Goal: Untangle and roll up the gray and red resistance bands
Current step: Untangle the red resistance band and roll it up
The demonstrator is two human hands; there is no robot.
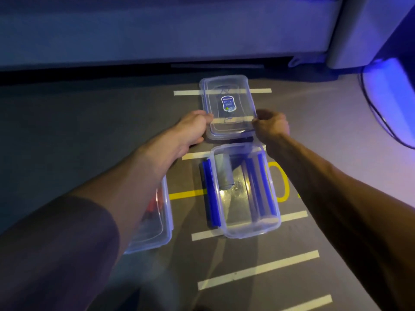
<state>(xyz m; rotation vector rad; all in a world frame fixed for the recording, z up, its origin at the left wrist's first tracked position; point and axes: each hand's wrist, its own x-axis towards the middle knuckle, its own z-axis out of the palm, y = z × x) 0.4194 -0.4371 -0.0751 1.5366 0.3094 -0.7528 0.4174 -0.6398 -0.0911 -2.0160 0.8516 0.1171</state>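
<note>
A clear plastic lid (pixel 226 86) with a blue label is held just above the floor beyond an open clear box (pixel 249 227). My left hand (pixel 193 126) grips the lid's left edge and my right hand (pixel 270 126) grips its right edge. A rolled gray band (pixel 224 173) lies inside the open box at its far left, next to blue clip flaps. Something red, likely the red band (pixel 153 204), shows inside a second clear box (pixel 165 221) at the left, mostly hidden behind my left forearm.
The gray floor (pixel 89 131) carries white tape stripes (pixel 258 269) and a yellow marking (pixel 284 187). A pale bed base or sofa (pixel 157 37) runs across the back. A blue-lit object (pixel 388 102) with a dark cable stands at the right.
</note>
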